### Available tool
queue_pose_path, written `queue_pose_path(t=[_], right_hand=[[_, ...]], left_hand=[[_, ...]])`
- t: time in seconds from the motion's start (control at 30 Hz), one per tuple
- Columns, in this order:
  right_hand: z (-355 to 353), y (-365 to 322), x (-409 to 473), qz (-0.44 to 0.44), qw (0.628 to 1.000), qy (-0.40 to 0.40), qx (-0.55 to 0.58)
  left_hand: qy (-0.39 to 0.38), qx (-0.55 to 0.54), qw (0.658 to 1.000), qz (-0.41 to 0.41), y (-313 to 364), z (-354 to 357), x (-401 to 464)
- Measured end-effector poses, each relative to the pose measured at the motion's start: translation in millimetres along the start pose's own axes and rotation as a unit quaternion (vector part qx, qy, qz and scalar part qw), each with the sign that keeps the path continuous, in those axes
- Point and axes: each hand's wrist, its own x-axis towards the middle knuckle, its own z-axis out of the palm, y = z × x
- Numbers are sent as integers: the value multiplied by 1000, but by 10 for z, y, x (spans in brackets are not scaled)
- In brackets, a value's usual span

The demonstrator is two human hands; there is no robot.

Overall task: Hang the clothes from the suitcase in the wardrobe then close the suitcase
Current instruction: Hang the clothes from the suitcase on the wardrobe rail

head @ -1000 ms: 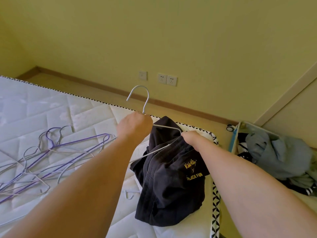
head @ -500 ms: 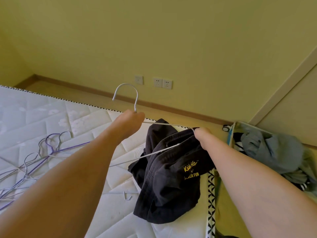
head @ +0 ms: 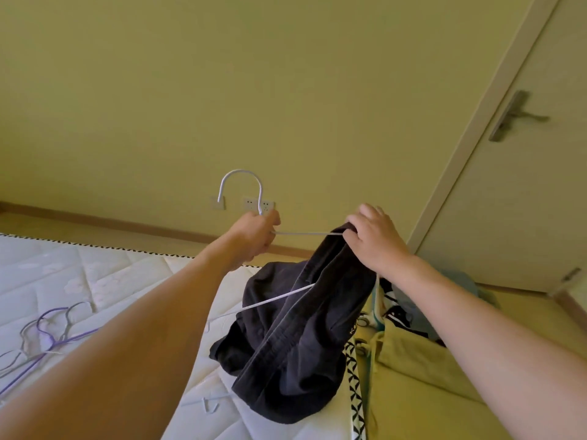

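Note:
My left hand grips a white wire hanger just below its hook, held up in front of the wall. My right hand holds the top of a black garment over the hanger's right arm. The garment hangs down and its lower part rests on the mattress. Behind my right arm lies the open suitcase, mostly hidden, with grey and striped clothes in it. The wardrobe is out of view.
Several purple and white wire hangers lie on the mattress at the left. A closed door with a metal handle stands at the right. Wall sockets sit low on the yellow wall.
Both hands have lifted the hanger and garment higher. My right hand has pulled the garment's top further onto the hanger's right arm. The view has tilted up, showing the door.

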Motion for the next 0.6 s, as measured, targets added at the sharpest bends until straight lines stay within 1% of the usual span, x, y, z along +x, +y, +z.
queue_pose_path(t=[0.07, 0.17, 0.27, 0.33, 0.4, 0.47, 0.5, 0.53, 0.6], right_hand=[[-198, 45, -90, 16, 999, 9, 47], [-451, 54, -150, 52, 996, 42, 50], [-767, 149, -163, 100, 986, 101, 88], [-910, 163, -157, 112, 982, 125, 89], [-983, 69, -146, 79, 987, 114, 84], [-1023, -80, -132, 22, 994, 86, 65], [-1039, -138, -117, -2, 997, 72, 34], [-1072, -172, -100, -16, 998, 66, -3], [-1199, -171, -72, -7, 996, 76, -39]], left_hand=[[-35, -2, 999, 8, 157, 87, -53], [-73, 26, 997, 12, 311, 163, -74], [-95, 66, 993, 8, 450, 121, -85], [-97, 103, 990, 10, 553, 98, -100], [-109, 107, 988, 40, 697, 154, -132], [-122, 48, 988, 85, 868, 260, -160], [-121, 16, 987, 104, 945, 304, -176], [-118, -7, 986, 120, 997, 326, -189], [-107, -41, 981, 156, 1052, 338, -195]])
